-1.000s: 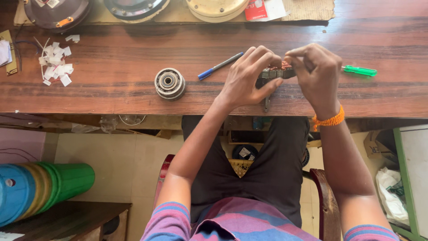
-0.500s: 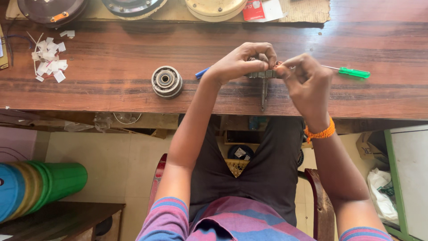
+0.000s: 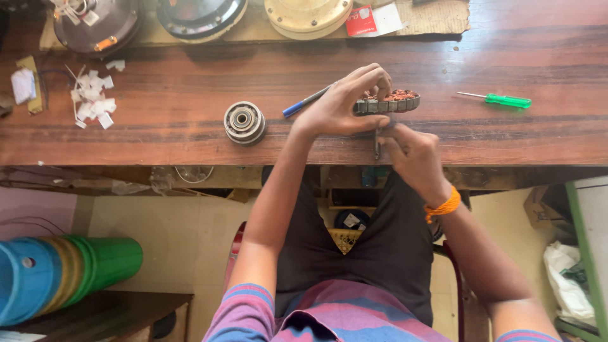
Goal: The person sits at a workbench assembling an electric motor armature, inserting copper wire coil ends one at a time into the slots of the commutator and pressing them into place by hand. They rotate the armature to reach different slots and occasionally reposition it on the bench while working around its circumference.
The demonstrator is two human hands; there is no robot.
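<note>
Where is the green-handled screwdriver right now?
In the head view, the green-handled screwdriver lies on the wooden bench, right of the wound stator.

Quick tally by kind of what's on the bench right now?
Wound stator ring, in left hand: 1
Thin metal tool, in right hand: 1
Green-handled screwdriver: 1
Blue pen: 1
Bearing hub: 1
Round housings along the far edge: 3
Total: 8
</note>
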